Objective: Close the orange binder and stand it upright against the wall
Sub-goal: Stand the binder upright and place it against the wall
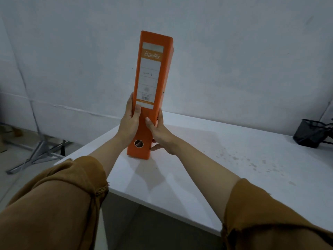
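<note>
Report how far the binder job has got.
Done: the orange binder is closed and upright, its bottom edge on the white table. In hand: the left hand and right hand grip its lower sides, spine facing the camera. Left: whether it touches the wall is unclear; settle it there and let go.

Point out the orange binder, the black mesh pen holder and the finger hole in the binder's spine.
orange binder (150,73): head view, on the white spine label.
black mesh pen holder (309,134): head view, on its mesh side wall.
finger hole (138,143): head view, on the round opening low on the spine.
</note>
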Demonstrator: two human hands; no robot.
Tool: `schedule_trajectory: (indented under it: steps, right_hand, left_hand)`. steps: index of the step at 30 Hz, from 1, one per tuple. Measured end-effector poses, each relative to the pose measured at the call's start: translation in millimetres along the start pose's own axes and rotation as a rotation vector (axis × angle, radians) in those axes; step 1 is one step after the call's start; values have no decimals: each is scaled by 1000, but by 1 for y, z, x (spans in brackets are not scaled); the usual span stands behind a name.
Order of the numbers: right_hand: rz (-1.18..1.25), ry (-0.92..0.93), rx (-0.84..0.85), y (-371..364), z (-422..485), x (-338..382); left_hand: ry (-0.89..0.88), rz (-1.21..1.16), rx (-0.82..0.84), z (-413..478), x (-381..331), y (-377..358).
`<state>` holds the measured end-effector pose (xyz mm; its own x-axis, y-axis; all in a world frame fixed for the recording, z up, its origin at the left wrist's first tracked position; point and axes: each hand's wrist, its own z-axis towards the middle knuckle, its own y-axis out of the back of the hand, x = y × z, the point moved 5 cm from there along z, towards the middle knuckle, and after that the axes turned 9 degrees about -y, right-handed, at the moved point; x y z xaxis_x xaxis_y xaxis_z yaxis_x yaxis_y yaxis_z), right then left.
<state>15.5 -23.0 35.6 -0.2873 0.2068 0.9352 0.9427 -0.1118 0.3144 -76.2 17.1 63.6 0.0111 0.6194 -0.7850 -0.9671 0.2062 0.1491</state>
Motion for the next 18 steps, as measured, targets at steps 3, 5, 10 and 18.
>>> schedule_trajectory:
  steps: [3,5,10,18]
  right_hand:
    - [-36,5,3,-11,12,7]
    - [-73,16,1,-18,19,11]
    - [-86,79,-56,-24,30,11]
    - [-100,214,-108,-34,42,-8]
  left_hand:
    - [16,-12,-38,4,8,12]
    - [36,-25,-71,4,15,18]
    - [35,30,-57,3,30,21]
    - [148,76,-136,-24,69,14]
